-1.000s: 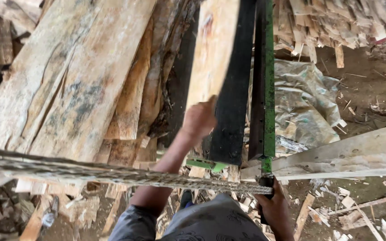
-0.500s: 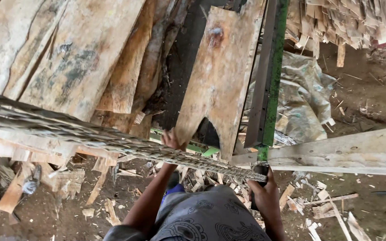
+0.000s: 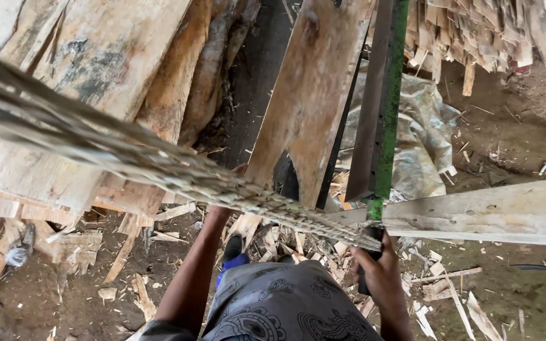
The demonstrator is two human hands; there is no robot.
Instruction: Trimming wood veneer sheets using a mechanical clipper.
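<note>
Nearest me, my right hand [image 3: 380,268] has its fingers wrapped shut around a dark handle [image 3: 364,284] at the foot of a long green-edged metal frame [image 3: 387,107], which runs up and away from me. My left hand [image 3: 238,172] is mostly hidden behind a thick braided rope [image 3: 159,167] that crosses the view from upper left to the right hand, so I cannot tell whether its fingers are closed; it sits at the bottom edge of a rough, weathered wooden plank [image 3: 314,95]. That plank stands tilted just left of the metal frame, beside it. Below me, 1 dark shoe [image 3: 233,247] stands on the dirt floor [image 3: 500,151], which is scattered with wood offcuts. A pale sawn beam [image 3: 494,211] lies across to the right. Farther left, more broad rough planks [image 3: 90,69] lean together, and a crumpled plastic sheet [image 3: 421,136] lies beyond the frame.
</note>
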